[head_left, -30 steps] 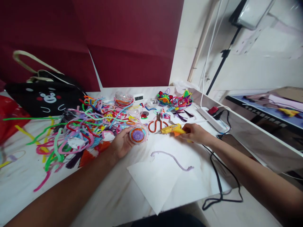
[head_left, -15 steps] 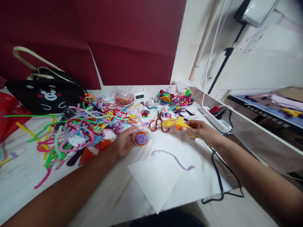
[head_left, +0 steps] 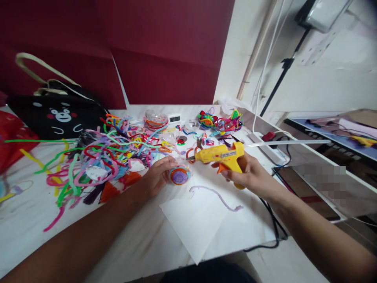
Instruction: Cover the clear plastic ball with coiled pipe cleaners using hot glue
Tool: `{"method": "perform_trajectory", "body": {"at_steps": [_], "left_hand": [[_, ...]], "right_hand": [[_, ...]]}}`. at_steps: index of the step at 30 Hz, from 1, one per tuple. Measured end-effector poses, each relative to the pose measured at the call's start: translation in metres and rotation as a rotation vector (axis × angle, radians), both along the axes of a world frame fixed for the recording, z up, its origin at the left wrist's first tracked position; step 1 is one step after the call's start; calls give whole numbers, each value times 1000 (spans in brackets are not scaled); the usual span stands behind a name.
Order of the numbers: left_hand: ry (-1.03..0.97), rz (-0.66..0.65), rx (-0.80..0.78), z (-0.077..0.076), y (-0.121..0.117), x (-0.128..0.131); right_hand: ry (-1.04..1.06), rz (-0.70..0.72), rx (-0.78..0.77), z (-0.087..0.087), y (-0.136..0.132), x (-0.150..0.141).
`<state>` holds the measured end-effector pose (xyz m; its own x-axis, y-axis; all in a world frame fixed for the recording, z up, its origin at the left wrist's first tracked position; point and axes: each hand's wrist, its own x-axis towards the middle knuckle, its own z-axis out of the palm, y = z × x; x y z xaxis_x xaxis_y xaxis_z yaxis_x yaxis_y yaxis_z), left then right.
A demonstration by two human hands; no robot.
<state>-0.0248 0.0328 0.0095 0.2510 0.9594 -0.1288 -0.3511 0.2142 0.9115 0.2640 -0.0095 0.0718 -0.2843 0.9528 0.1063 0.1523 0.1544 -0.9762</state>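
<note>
My left hand is closed around a clear ball whose near side carries coiled pipe cleaner in purple, orange and light blue. A yellow hot glue gun is in my right hand, with fingers wrapped about the handle near its orange trigger. Its metal nozzle points left, close to the top of the ball; whether it touches I cannot tell. A long clear glue stick juts from the gun's back. Behind the nozzle lie orange-handled scissors, partly hidden. A lilac pipe cleaner lies nearer me.
A tangled heap of coloured pipe cleaners spreads over the left of the table. White paper lies in front. Finished-looking colourful balls, a small clock and a power strip stand behind. A phone lies at right.
The glue gun has turned side-on and its nozzle has moved left to the ball. The ball has shifted slightly right and down in my left hand.
</note>
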Motion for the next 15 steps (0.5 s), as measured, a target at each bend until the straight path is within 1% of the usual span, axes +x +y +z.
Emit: {"method": "perform_trajectory", "body": {"at_steps": [4, 9, 15], "left_hand": [[13, -12, 7, 1, -1, 1], [37, -33, -5, 3, -3, 2], [70, -44, -18, 5, -5, 2]], "right_hand": [[22, 85, 2, -7, -3, -5], [-17, 94, 12, -14, -2, -7], [-135, 98, 134, -23, 2, -5]]}}
